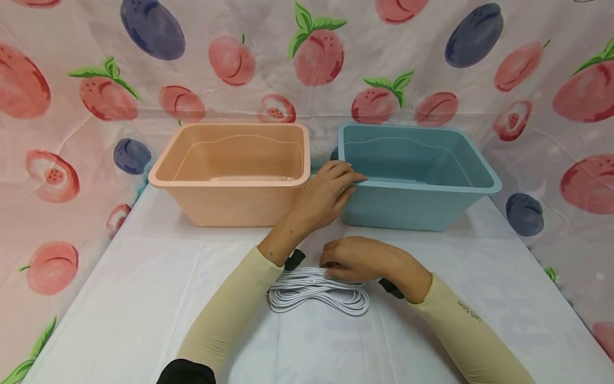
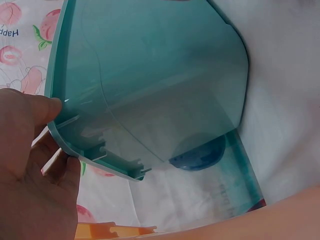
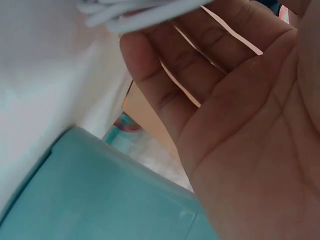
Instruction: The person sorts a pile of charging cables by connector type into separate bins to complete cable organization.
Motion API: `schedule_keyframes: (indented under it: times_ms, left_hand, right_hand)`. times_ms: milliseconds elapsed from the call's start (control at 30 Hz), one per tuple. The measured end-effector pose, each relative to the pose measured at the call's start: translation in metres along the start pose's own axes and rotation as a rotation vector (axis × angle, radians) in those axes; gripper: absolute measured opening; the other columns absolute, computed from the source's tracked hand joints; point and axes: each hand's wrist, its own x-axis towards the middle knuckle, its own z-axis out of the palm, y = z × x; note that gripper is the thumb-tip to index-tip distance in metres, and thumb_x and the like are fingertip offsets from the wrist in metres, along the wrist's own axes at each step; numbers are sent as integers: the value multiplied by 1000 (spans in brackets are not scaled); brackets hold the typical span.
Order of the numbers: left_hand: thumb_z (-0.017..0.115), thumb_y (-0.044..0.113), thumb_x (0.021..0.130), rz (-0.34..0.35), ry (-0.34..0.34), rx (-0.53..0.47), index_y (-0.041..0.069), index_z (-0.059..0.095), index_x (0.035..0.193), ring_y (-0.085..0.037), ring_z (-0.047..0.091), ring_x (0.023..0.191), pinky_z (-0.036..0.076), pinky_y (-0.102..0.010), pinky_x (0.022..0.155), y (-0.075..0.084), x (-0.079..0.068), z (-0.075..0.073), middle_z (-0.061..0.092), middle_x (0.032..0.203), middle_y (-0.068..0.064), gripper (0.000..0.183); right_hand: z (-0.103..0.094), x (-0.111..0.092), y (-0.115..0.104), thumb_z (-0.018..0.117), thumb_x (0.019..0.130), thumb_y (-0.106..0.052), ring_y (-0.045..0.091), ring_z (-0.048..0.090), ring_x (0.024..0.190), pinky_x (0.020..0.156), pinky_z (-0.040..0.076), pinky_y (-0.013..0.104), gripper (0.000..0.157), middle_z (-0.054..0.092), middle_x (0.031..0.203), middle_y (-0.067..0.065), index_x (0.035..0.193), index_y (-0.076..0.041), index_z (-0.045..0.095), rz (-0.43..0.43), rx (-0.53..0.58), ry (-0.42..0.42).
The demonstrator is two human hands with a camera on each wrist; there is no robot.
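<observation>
At its front left corner, the rim of the teal plastic bin is gripped by my left hand. In the left wrist view, the thumb of that left hand lies on the outer side of the rim, with fingers around the corner. A bundled coil of white cable lies on the table in front of the bins. My right hand is over the coil's far right side, fingers bent loosely. In the right wrist view, its fingertips are right at the white cable strands.
Left of the teal bin stands a peach plastic bin, with a narrow gap between them. Both sit toward the back of a table with a white cloth. A fruit-print curtain hangs behind and along the sides.
</observation>
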Motion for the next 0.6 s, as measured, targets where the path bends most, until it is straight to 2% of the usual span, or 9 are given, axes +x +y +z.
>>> schedule_keyframes:
  times_ms: [267,467,600]
  left_hand:
    - [57,15,110,2,8,2,16,72,136,-23,51,138,37,-32,121,-1,0,1,67,132,-3,30]
    - [57,16,111,-5,-3,1,16,72,136,-23,51,138,37,-32,122,0,0,-1,67,132,-4,30]
    - [57,16,110,-8,-3,0,16,72,136,-23,51,138,37,-32,121,0,0,-1,67,132,-4,30]
  right_hand:
    - [6,5,0,63,108,-17,11,63,96,90,56,31,18,68,104,-3,117,-10,76,-74,-21,5]
    - [9,5,1,61,109,-17,13,62,98,91,56,32,16,67,105,-2,114,-11,75,-66,-21,7]
    - [8,5,1,63,108,-16,11,62,94,88,56,31,10,66,101,-4,109,-13,73,-40,0,3]
